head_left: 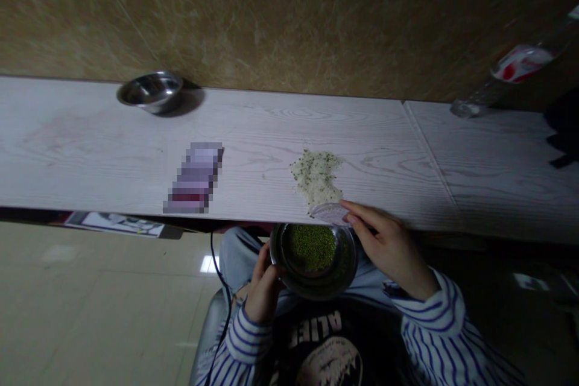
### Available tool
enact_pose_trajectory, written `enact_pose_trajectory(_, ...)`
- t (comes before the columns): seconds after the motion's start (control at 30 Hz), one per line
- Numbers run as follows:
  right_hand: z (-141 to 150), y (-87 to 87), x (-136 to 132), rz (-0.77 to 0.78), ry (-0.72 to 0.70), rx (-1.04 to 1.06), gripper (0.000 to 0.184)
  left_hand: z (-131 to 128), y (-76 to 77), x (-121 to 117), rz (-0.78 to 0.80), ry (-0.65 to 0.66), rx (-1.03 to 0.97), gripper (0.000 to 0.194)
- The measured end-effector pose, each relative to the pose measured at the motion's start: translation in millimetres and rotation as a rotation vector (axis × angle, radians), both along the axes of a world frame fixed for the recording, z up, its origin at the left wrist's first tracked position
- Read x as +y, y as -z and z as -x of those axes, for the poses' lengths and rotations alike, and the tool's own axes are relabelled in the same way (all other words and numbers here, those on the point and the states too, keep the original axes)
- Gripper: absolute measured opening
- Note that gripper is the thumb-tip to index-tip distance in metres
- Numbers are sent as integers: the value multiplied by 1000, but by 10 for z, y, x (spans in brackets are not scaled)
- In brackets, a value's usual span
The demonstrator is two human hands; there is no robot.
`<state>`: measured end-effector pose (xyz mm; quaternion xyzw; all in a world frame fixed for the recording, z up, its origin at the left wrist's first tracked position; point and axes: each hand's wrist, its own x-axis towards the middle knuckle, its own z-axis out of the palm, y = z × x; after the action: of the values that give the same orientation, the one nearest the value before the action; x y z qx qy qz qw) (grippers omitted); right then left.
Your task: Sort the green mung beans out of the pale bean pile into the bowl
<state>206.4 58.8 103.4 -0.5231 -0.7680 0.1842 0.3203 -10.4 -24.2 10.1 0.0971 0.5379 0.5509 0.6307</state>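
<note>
My left hand (263, 289) grips the rim of a metal bowl (348, 274) over my lap, just below the table's front edge. Green beans (312, 247), small like mung beans, lie inside it. Between thumb and fingers, my right hand (384, 241) pinches a thin, pale see-through disc (330, 213), perhaps a lid. The disc sits at the table edge above the bowl, at the near side of a pile of white grains (319, 178) that look like rice. Green beans are scattered among the grains, mostly on the pile's far side.
A second metal bowl (151, 93) stands at the back left by the wall. A blurred-out phone-like object (194, 178) lies left of the pile. To the right, a clear plastic bottle (515, 66) stands on the white table (375, 139). A black cable (220, 277) hangs beside my leg.
</note>
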Motion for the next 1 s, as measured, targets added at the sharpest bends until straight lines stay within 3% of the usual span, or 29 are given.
enact_pose_trajectory(1.0, 35, -28, 83, 43, -43, -14, 33, 13, -22, 3, -20, -22, -46, 50)
